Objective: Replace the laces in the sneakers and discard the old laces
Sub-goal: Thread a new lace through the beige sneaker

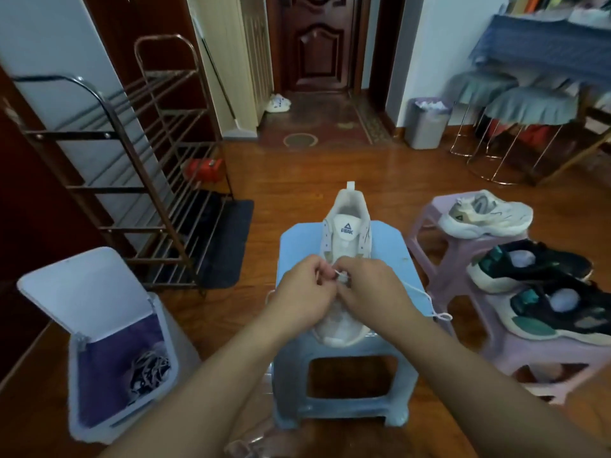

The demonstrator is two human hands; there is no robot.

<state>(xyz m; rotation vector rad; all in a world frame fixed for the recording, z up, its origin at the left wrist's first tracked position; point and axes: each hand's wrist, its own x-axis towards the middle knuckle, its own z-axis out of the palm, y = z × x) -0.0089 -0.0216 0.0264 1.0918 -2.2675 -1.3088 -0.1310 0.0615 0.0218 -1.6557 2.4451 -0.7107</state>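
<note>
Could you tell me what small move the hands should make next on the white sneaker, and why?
Probably draw the lace through the low eyelet and take up the slack. Both hands, left and right, pinch it near the toe of the white sneaker on the blue stool, the upper eyelets look empty, and a loose length trails right.

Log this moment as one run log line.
step: lacing | left hand and right hand: pinch white lace | white mesh sneaker: on blue plastic stool
</note>
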